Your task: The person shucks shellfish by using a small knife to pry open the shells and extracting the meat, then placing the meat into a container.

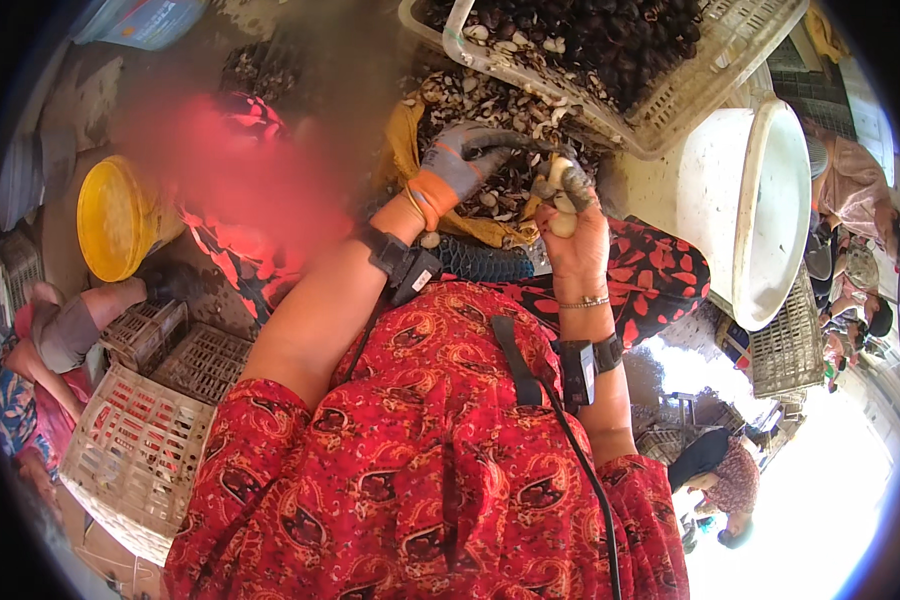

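Note:
My left hand (469, 161), in a grey glove with an orange cuff, reaches over a heap of dark shell pieces (487, 101). Its fingertips meet those of my right hand (577, 217); what they grip is too small to tell. My right hand has dark coverings on some fingers and holds several pale peeled kernels (562, 225), which look like chestnuts. Yellow cloth (401, 139) edges the heap, and blue-green netting (487, 259) lies below it. Above right, a pale plastic crate (682, 97) holds many dark brown, unpeeled pieces (607, 45).
A large white bucket (772, 217) stands close at the right, a yellow bucket (112, 217) at the left. Slatted crates (139, 442) are at the lower left. A person (52, 360) sits at the left edge; other people are further off at the right. A reddish blur hides the upper left.

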A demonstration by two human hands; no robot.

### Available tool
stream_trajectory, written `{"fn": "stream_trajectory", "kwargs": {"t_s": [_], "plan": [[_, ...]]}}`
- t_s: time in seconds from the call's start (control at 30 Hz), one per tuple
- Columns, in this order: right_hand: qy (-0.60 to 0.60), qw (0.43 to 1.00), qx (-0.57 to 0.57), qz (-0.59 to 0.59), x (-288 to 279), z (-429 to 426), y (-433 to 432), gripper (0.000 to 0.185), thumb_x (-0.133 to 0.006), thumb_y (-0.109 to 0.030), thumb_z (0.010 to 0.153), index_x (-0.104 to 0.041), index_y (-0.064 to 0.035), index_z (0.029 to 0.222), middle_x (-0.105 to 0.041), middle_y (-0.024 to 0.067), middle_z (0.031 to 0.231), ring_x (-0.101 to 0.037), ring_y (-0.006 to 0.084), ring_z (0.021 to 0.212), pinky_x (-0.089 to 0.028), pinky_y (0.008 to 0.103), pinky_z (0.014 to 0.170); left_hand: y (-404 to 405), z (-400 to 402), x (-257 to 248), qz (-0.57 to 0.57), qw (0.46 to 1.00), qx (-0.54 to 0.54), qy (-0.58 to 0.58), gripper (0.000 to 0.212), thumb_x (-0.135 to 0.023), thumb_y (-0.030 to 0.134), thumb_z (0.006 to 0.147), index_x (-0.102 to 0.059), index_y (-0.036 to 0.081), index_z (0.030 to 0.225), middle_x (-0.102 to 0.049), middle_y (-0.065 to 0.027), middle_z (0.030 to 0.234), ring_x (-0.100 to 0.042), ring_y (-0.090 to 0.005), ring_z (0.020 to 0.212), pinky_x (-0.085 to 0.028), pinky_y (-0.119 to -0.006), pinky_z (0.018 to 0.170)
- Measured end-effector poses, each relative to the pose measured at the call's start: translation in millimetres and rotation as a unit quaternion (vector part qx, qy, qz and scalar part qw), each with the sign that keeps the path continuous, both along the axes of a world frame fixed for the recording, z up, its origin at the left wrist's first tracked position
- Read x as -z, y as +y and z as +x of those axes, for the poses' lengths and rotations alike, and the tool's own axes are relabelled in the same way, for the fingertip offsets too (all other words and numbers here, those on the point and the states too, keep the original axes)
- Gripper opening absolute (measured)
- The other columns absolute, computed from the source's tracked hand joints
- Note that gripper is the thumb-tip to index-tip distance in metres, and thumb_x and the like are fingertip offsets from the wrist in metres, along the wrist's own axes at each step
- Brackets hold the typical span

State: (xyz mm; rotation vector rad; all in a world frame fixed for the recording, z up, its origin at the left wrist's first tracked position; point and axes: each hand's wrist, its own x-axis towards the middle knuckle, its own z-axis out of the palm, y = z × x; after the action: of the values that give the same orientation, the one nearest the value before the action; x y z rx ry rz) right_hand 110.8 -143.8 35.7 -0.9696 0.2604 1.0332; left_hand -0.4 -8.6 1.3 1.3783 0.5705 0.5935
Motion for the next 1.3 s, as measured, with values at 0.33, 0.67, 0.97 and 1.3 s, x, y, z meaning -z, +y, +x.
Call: {"fn": "stream_trajectory", "kwargs": {"t_s": [0.33,0.67,0.97,1.3], "plan": [[0.137,0.985,0.024,0.1,-4,-1,2,0.018,-0.053,-0.008,0.083,-0.055,-0.0032,0.1,-0.058,0.0085,0.091,-0.051,0.0155,0.07,-0.039,0.0231,0.048,1,6,3,0.116,0.993,0.015,-0.025,0.023,-0.063,0.009,0.075,-0.065,0.009,0.098,-0.063,-0.0093,0.091,-0.058,-0.0246,0.085,-0.044,-0.033,0.078],[-0.238,0.966,-0.025,-0.097,-7,-8,2,0.012,-0.054,-0.001,0.082,-0.057,-0.0022,0.094,-0.061,0.0054,0.086,-0.057,0.0099,0.067,-0.037,0.0198,0.046,3,5,3,0.281,0.959,0.04,0.009,0.018,-0.063,0.013,0.076,-0.067,0.01,0.094,-0.064,-0.0088,0.088,-0.059,-0.0222,0.085,-0.045,-0.033,0.077],[0.162,0.985,-0.009,0.062,0,4,-3,0.023,-0.036,-0.015,0.089,-0.053,-0.0083,0.103,-0.057,0.0068,0.092,-0.053,0.0168,0.071,-0.041,0.025,0.051,-5,3,6,0.166,0.986,0.013,-0.027,0.022,-0.064,0.011,0.074,-0.067,0.014,0.095,-0.063,-0.0074,0.086,-0.057,-0.0228,0.08,-0.044,-0.033,0.075],[-0.092,0.994,-0.062,-0.014,-2,-4,-1,0.019,-0.047,-0.008,0.086,-0.053,-0.0062,0.104,-0.058,0.0047,0.095,-0.053,0.0118,0.072,-0.04,0.0214,0.05,3,-2,11,-0.04,0.999,0.031,0.017,0.019,-0.061,0.007,0.08,-0.064,0.005,0.098,-0.064,-0.007,0.096,-0.058,-0.0128,0.089,-0.046,-0.024,0.078]]}}
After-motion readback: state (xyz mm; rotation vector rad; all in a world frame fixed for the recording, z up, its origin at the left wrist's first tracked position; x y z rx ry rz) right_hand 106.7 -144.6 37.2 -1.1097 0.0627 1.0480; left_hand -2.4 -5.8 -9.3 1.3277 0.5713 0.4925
